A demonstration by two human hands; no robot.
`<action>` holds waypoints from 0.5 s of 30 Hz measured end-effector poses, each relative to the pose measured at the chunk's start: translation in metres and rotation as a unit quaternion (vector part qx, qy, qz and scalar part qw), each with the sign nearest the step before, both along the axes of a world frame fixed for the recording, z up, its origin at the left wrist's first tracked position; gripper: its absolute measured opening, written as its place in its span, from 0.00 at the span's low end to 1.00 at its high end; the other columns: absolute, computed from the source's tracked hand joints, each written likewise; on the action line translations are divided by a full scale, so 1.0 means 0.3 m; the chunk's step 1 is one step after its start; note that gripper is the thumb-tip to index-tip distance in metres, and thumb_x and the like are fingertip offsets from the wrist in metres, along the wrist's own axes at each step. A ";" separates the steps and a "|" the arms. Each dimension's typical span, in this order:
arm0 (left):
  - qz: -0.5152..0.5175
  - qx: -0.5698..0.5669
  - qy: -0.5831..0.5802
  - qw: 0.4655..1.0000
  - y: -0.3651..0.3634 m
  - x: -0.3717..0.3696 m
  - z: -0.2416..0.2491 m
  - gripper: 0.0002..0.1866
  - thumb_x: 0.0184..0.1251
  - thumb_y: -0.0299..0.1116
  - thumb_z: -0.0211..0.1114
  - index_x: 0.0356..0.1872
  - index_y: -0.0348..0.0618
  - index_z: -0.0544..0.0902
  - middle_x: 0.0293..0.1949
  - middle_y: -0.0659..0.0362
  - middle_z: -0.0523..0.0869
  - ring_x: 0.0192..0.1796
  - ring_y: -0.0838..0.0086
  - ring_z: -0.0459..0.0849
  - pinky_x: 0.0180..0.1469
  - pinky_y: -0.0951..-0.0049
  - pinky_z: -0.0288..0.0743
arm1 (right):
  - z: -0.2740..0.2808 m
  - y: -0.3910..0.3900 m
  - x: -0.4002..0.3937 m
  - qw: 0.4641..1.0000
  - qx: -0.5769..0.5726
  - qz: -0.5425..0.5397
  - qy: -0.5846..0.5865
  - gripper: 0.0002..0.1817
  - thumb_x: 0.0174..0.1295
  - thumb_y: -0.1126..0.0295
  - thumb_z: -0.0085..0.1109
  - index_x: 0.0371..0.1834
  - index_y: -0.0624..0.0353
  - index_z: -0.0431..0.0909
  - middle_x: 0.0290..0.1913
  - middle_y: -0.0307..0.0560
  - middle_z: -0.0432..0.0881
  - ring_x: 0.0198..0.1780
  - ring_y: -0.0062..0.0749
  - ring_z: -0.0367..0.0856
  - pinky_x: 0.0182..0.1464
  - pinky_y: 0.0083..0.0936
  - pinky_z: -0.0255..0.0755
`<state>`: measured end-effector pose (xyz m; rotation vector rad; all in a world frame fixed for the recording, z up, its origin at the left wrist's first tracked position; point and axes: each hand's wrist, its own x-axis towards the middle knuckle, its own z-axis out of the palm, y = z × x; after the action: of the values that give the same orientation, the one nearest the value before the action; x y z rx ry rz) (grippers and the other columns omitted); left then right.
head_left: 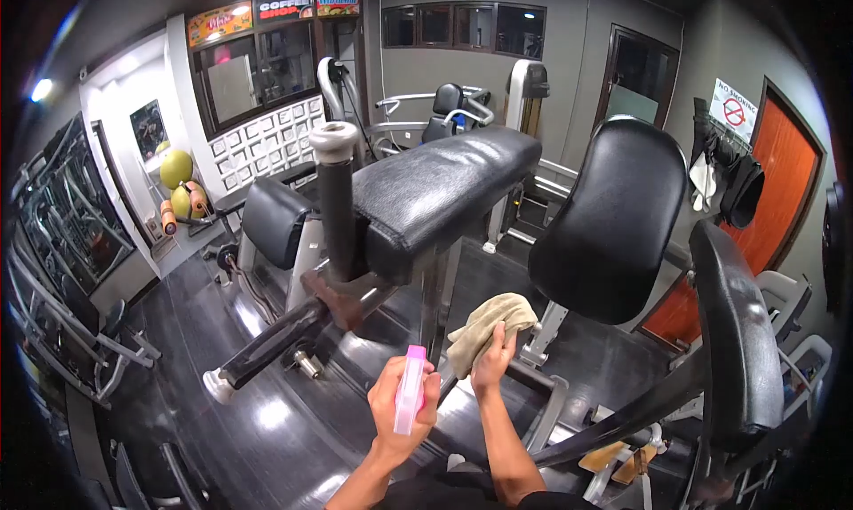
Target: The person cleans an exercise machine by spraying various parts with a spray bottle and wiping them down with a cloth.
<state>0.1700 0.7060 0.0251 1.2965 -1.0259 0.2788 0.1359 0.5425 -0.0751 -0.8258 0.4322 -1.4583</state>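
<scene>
My left hand [396, 405] is closed around a slim pink bottle [410, 391] with a pale, see-through side, held upright at the lower middle. It looks like a small pocket spray bottle, though its nozzle does not show clearly. In my right hand [494, 361] is a bunched beige cloth [482, 330], gripped with the thumb on top and hanging over the fingers. Both hands are in front of and below a long black padded bench [444, 186] of an exercise machine, apart from it. A black padded seat back [613, 221] stands beyond the cloth to the right.
A dark handle with a white end [334, 141] rises beside the bench. Another black pad [737, 332] stands close on the right. Metal frame bars [275, 337] cross low over the shiny dark floor [275, 412]. Yellow-green exercise balls [177, 169] are at the far left.
</scene>
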 end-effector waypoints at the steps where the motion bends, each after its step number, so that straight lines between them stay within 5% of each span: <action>1: -0.012 0.000 0.034 0.999 -0.026 -0.004 -0.002 0.08 0.60 0.24 0.66 0.37 0.36 0.76 0.30 0.55 0.82 0.25 0.74 0.81 0.31 0.76 0.75 | 0.003 -0.020 -0.008 1.000 -0.014 0.003 0.009 0.17 0.74 0.64 0.46 0.60 0.60 0.69 0.52 0.39 0.76 0.51 0.21 0.73 0.56 0.21 0.67; 4: -0.013 0.016 0.075 0.997 -0.094 -0.019 -0.001 0.09 0.58 0.24 0.68 0.37 0.36 0.77 0.31 0.54 0.82 0.28 0.70 0.82 0.33 0.74 0.75 | -0.009 -0.071 -0.011 1.000 -0.014 0.015 0.001 0.17 0.74 0.64 0.47 0.60 0.60 0.69 0.52 0.39 0.77 0.52 0.21 0.74 0.56 0.21 0.67; 6: -0.027 -0.001 0.040 0.999 -0.153 -0.007 -0.002 0.07 0.64 0.25 0.64 0.37 0.36 0.75 0.26 0.59 0.81 0.23 0.80 0.80 0.28 0.80 0.73 | -0.019 -0.101 -0.015 1.000 -0.011 0.024 0.003 0.17 0.74 0.63 0.48 0.60 0.60 0.69 0.52 0.39 0.77 0.51 0.21 0.74 0.56 0.21 0.67; 15: -0.050 0.025 0.022 0.998 -0.342 0.001 0.001 0.04 0.63 0.21 0.61 0.37 0.36 0.76 0.27 0.59 0.81 0.23 0.80 0.80 0.27 0.79 0.73 | -0.006 -0.213 -0.023 0.999 -0.009 0.038 0.013 0.18 0.73 0.62 0.49 0.60 0.60 0.69 0.51 0.39 0.77 0.51 0.21 0.74 0.55 0.21 0.67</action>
<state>0.1704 0.6036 0.0255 1.2875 -1.0620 0.1486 0.1289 0.4785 -0.0769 -0.8667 0.4038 -1.3835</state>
